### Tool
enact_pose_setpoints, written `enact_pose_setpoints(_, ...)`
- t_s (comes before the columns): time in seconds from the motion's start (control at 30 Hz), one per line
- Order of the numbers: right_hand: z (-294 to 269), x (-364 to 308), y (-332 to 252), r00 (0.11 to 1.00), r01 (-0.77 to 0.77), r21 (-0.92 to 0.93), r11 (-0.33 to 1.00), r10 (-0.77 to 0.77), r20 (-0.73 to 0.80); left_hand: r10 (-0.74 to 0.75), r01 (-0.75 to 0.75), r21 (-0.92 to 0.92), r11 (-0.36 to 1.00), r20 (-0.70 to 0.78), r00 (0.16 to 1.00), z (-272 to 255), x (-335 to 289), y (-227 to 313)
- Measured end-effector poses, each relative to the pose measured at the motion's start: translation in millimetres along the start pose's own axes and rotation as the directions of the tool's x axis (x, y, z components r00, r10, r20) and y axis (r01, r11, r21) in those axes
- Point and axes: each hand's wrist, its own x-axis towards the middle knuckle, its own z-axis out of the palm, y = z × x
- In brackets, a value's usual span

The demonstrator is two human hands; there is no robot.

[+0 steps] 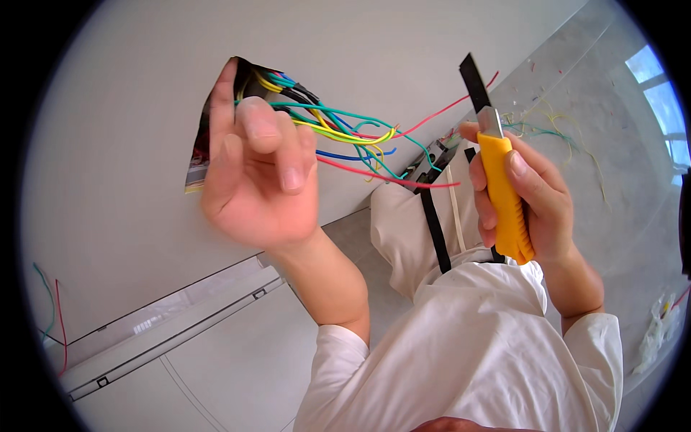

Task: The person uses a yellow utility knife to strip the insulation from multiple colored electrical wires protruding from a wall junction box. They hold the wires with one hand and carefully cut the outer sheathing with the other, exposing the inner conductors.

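Note:
My right hand is wrapped round a yellow utility knife, its dark blade extended and pointing up. My left hand is raised at a rectangular opening cut in the pale wall. Its index finger stretches up along the opening's edge, while the other fingers are loosely bent and apart, with nothing seen between them. Out of the opening comes a bundle of electrical wires in green, yellow, blue and red, spreading to the right behind the left hand. Black tape or sleeving covers some wires near the opening.
A white panel with a metal-edged frame lies at the lower left, with a loose red wire beside it. Wire scraps litter the grey floor at right, near a clear plastic bag. A tool pouch sits by my legs.

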Motion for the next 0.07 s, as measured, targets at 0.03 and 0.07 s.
enact_pose_setpoints(0.03, 3.1, 2.0, -0.2, 1.0, -0.006, -0.005, 1.0, 0.006, 0.012, -0.019, 0.018, 0.029, 0.999, 0.023, 1.0, -5.6, 0.2, -0.4)
enact_pose_setpoints(0.07, 8.0, 3.9, -3.5, 0.998, -0.031, 0.006, 0.999, 0.031, 0.046, -0.013, 0.012, 0.032, 0.999, 0.028, 1.0, -5.6, 0.7, 2.0)
